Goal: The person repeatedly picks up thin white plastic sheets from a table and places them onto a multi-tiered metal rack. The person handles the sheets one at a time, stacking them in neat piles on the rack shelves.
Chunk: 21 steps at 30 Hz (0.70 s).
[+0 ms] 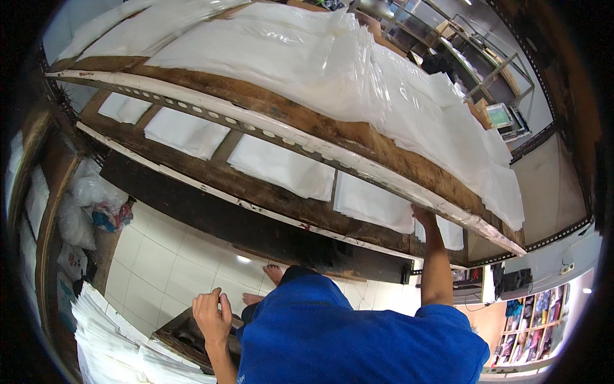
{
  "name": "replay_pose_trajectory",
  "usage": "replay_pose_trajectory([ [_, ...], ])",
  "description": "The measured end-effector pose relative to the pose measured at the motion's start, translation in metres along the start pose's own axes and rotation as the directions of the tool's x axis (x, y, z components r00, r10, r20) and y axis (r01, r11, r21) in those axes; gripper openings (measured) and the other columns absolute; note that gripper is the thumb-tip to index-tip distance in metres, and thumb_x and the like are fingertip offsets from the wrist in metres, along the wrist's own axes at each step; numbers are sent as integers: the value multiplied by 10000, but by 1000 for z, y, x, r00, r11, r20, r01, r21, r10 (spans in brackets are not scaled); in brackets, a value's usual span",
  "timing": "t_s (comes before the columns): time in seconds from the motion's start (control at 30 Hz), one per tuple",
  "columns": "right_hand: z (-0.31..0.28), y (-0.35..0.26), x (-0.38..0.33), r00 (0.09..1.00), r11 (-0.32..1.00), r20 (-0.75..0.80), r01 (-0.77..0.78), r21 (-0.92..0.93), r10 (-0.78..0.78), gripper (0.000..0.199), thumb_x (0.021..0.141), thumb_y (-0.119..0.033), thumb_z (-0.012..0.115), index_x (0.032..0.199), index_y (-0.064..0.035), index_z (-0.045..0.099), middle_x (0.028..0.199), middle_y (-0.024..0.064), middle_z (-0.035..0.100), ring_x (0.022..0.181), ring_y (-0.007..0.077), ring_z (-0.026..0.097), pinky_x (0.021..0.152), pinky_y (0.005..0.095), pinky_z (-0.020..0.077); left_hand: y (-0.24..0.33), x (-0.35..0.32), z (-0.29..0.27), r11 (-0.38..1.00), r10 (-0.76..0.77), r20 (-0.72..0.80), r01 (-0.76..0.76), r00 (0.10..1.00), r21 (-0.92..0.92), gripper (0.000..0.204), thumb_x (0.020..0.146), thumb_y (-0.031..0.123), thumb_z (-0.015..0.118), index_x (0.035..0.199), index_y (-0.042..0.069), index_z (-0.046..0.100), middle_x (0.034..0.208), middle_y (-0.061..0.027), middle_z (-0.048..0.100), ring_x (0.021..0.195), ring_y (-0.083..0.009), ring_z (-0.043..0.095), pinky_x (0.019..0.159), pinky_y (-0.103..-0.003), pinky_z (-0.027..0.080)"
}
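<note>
My right hand (425, 216) reaches in under the front rail of the upper shelf, at the gap between two stacks on the lower shelf. Beside it lies a stack of white plastic sheets or bags (373, 203); a smaller white stack (451, 234) shows by the wrist. The rail and the hand's own angle hide most of its fingers, so any grip is unclear. Low on the left, my left hand (212, 316) is raised, its fingers loosely bent and the thumb apart, with nothing visible in it. A large pile of white sheets (109, 339) is nearest to that hand.
Overlapping clear and white plastic bags (288, 57) cover the upper shelf (268, 102), whose perforated metal rail crosses in front of me. More white stacks (281, 166) line the lower shelf. Bundled plastic (89, 192) fills the left side. White floor tiles (153, 262) show below.
</note>
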State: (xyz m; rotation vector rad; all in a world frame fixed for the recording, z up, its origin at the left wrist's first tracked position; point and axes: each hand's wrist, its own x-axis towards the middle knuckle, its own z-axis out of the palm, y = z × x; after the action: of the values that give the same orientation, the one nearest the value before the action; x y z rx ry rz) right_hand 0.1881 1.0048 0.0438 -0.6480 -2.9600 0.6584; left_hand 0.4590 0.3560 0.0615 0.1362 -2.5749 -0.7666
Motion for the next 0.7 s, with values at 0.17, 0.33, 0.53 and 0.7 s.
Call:
replay_pose_trajectory([
  [0.17,10,-7,6,978,981,-74,192,-38,-194,409,932,-293,572,1262,-62,499,1202,90,581,1102,257,517,974,370,410,-5,-2,-13,1000,-26,-43,26,999,-1,120,790,41,639,904,4,632,671,-78,530,639,-249,513,623,-379,374],
  [0.33,54,-68,14,706,718,-296,691,87,-643,388,939,-309,552,1231,-57,512,1182,124,588,1109,277,523,995,380,406,-11,-9,-24,998,-62,-88,60,994,-20,111,787,40,635,893,6,630,659,-75,521,626,-250,507,620,-377,371],
  [0.53,64,-283,-101,741,743,103,636,209,-664,251,902,-172,623,1124,-60,588,694,47,564,618,126,508,592,295,431,-13,-17,-43,996,-80,-182,87,980,33,118,784,46,636,894,4,626,662,-84,518,625,-256,504,616,-381,368],
  [0.7,114,-389,-178,452,520,261,691,503,-853,293,905,-235,603,1151,-77,606,796,122,651,710,228,613,699,361,496,-18,-36,-57,975,-178,-271,206,946,77,139,778,54,640,906,3,625,693,-98,538,642,-273,513,624,-382,376],
])
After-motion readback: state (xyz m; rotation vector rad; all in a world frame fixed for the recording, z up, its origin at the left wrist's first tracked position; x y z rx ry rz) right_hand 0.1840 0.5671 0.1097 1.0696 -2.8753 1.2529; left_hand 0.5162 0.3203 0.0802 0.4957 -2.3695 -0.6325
